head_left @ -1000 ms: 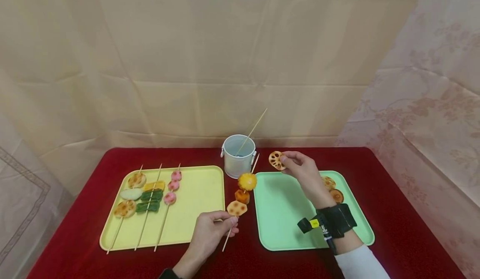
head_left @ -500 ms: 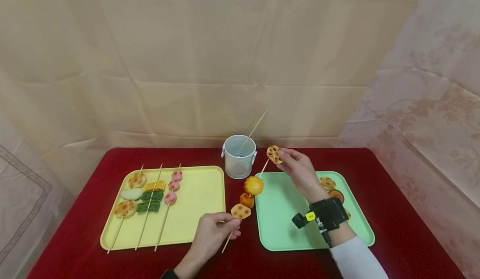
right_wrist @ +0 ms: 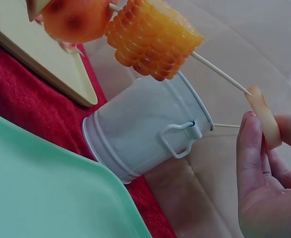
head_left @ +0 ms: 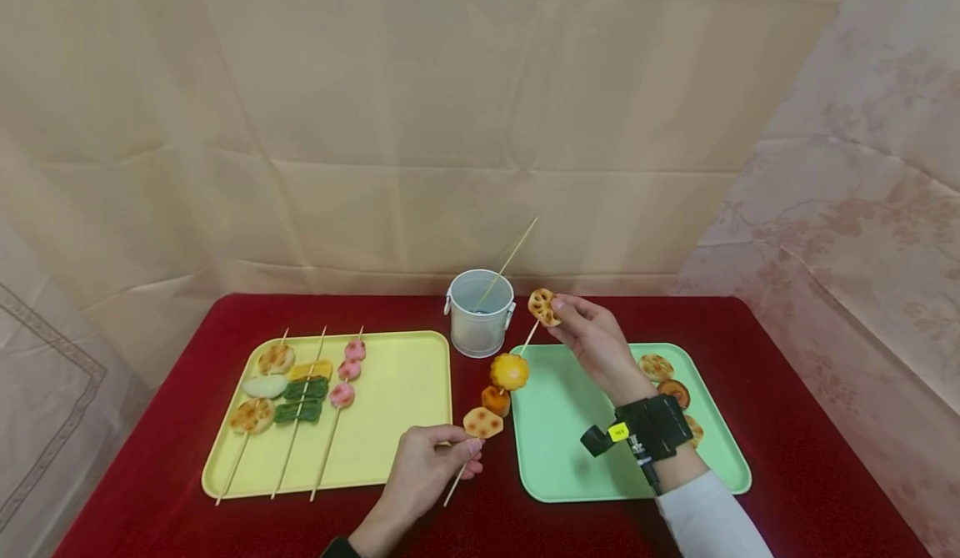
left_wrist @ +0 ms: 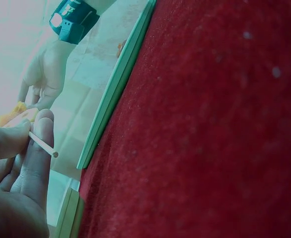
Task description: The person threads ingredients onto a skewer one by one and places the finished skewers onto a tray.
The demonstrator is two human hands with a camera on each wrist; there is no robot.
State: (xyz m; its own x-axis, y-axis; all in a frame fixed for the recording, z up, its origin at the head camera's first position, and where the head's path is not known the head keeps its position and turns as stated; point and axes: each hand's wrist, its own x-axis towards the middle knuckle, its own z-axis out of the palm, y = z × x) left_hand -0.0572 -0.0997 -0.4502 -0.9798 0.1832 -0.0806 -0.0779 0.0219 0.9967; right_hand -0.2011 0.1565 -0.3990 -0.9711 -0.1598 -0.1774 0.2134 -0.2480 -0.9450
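My left hand point(head_left: 427, 465) pinches the lower part of a bamboo skewer point(head_left: 454, 486) between thumb and fingers. Threaded on it are a pale, brown-spotted slice point(head_left: 482, 423), an orange browned piece point(head_left: 495, 400) and a yellow corn piece point(head_left: 509, 371). At the skewer's upper end my right hand point(head_left: 597, 349) pinches a lotus root slice point(head_left: 542, 308) by its edge. In the right wrist view the skewer's tip meets the face of the lotus root slice point(right_wrist: 264, 119); whether it passes through a hole cannot be seen. The left wrist view shows the skewer's blunt end point(left_wrist: 48, 148) below my thumb.
A yellow tray point(head_left: 405, 408) on the left bears several loaded skewers. Under my right forearm lies a green tray point(head_left: 551, 458) with browned round slices point(head_left: 673, 393) along its right side. A white metal bucket point(head_left: 478, 333) behind holds a thin bare skewer point(head_left: 517, 248).
The loaded skewer has tilted up and to the right. My right hand has brought the lotus root slice left and slightly up, onto the skewer's tip. My left hand has barely shifted.
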